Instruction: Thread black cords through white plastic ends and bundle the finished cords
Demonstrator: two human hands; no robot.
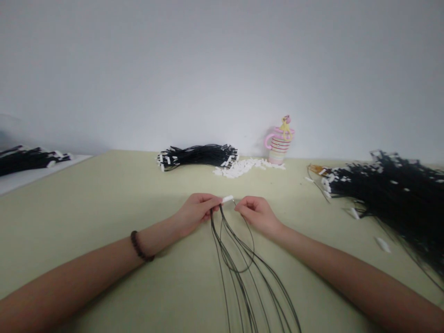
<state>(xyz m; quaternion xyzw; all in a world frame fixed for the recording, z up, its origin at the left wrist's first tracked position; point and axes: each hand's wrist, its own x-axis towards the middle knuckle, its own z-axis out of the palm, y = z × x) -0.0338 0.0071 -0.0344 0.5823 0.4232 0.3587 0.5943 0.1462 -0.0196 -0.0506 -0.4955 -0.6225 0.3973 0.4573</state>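
Note:
Between thumb and fingers, my left hand (198, 212) pinches a small white plastic connector (227, 199) together with the upper ends of several thin black wires (239, 273). The wires hang down from it toward the near edge of the table, and one curls into a loop. My right hand (257, 212) is closed in a pinch just right of the connector, on the thin end of a black wire. That wire's tip points at the connector's right end; whether it touches is too small to tell.
A bundle of black wires with white ends (199, 156) lies at the back beside loose white pieces (239, 167) and a striped pink cup (279, 145). On the right is a large heap of black wires (391, 194). Another wire bundle (29, 158) lies far left.

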